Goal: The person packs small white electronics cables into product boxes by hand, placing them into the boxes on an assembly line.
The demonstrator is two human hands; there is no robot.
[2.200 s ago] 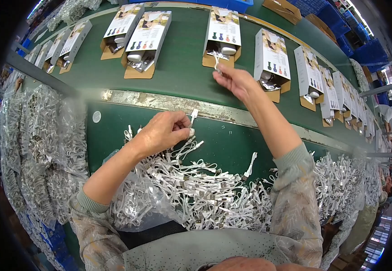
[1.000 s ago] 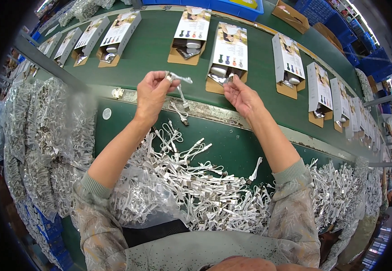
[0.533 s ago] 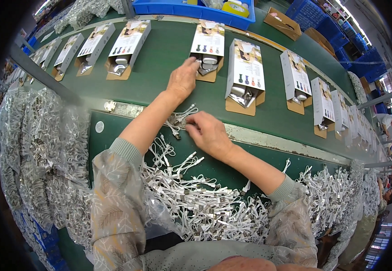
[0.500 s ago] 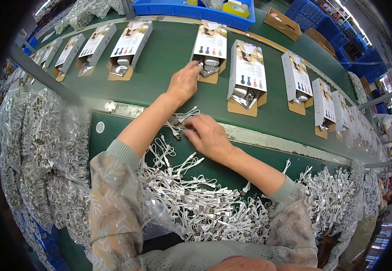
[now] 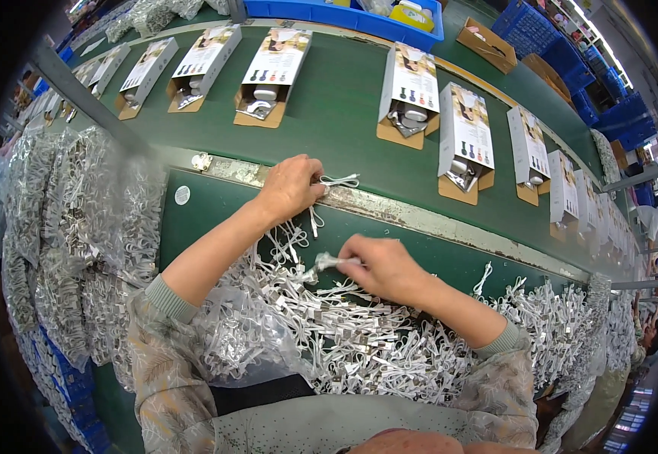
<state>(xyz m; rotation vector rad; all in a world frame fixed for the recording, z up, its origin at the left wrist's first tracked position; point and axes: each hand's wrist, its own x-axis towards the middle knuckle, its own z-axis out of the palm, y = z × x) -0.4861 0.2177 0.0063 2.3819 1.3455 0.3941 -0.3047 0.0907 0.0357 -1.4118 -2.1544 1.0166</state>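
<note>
My left hand (image 5: 291, 189) rests at the metal edge strip of the green conveyor, its fingers closed on a bundled white USB cable (image 5: 341, 181) whose loop sticks out over the belt. To the right and nearer me, my right hand (image 5: 386, 268), partly blurred, pinches another white cable (image 5: 327, 262) above the heap. Below both hands spreads a large pile of coiled white USB cables (image 5: 359, 340). Beyond them on the belt lie white printed boxes, among them one box (image 5: 277, 60) and another box (image 5: 411, 83), flaps open toward me, with white and silvery contents showing.
Clear bags packed with cables (image 5: 79, 242) hang at the left, beside a grey metal post (image 5: 79, 98). An opened clear plastic bag (image 5: 242, 333) lies near my left forearm. Past the belt are a blue tray (image 5: 329, 13) and a brown carton (image 5: 488, 45). More cables lie to the right.
My left hand has drawn back from a box's open end to the belt's near edge. My right hand has moved down and right, carrying a cable. The boxes have shifted rightward.
</note>
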